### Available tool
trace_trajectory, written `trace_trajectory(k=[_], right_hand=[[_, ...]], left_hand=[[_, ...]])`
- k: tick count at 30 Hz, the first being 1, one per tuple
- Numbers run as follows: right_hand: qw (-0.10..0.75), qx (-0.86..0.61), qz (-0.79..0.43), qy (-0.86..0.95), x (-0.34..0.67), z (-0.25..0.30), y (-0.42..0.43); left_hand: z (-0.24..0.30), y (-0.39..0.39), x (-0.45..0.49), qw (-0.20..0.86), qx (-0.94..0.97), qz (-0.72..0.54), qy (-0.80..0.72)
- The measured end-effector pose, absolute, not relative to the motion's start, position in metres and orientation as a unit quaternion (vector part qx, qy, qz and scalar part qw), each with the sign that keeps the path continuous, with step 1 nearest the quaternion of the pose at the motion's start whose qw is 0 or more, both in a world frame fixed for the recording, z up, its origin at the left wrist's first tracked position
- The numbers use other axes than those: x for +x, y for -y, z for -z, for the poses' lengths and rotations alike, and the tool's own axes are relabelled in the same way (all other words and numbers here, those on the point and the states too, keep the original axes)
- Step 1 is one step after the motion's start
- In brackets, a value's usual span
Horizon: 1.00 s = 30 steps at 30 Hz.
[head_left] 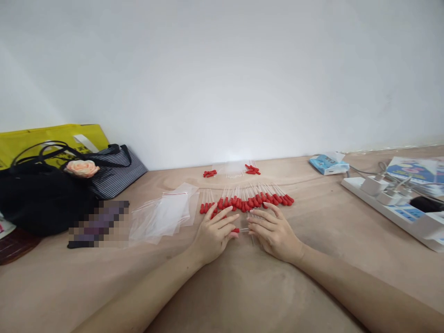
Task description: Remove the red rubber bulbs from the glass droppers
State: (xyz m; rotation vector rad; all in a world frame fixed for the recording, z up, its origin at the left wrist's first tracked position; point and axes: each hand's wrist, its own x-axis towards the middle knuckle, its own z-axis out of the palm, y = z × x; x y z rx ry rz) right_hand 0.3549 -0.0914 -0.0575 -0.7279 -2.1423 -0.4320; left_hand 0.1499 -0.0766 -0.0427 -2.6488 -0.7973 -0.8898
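Low over the table's middle, my left hand (214, 235) is closed on the red rubber bulb of a dropper (244, 230). The dropper lies level, its clear glass tube running into the fingers of my right hand (275, 233), which pinch it. My fingers hide part of both ends. Just beyond my hands a row of droppers (255, 202) is spread out, red bulbs toward me and thin tubes pointing to the wall. Clear zip bags (175, 206) lie overlapping to the left of my left hand.
Near the wall, more red-bulbed droppers (252, 169) lie by clear plastic. Left stand a black bag (41, 199), a striped bag (120, 173) and a yellow bag (100, 134). A blue tissue pack (328, 164) and a white power strip (388, 206) with plugs and cables lie right.
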Motion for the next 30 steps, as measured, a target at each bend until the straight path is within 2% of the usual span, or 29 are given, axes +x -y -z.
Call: trace_trajectory(k=[21,30], right_hand=[[0.396,-0.273,0.147,0.864,0.3574,0.0557,0.0942],[0.425,-0.273,0.118,0.855,0.3589,0.0593,0.0933]], left_hand=[[0.0413,0.0801,0.1462,0.098,-0.911,0.303,0.26],[0.041,0.0808,0.1444,0.126,-0.906,0.324,0.24]])
